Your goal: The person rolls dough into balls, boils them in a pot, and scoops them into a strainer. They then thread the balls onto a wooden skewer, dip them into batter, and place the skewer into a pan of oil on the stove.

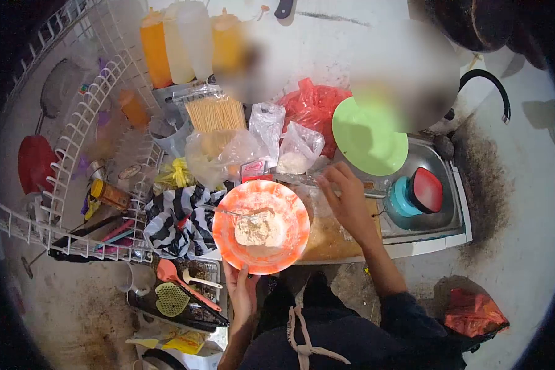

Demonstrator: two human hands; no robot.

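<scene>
My left hand grips the lower rim of an orange and white bowl from below. Pale flour-like powder lies in the bowl, and a metal utensil rests in it, its handle over the left rim. Right of the bowl, above the counter, my right hand has its fingers bent together beside some clear plastic; what they hold, if anything, is too small to make out. A tied clear bag of white powder sits just behind.
A green plate leans by the metal sink, which holds a blue and red container. Wooden skewers, a red bag and sauce bottles stand behind. At left are a striped bag and white rack.
</scene>
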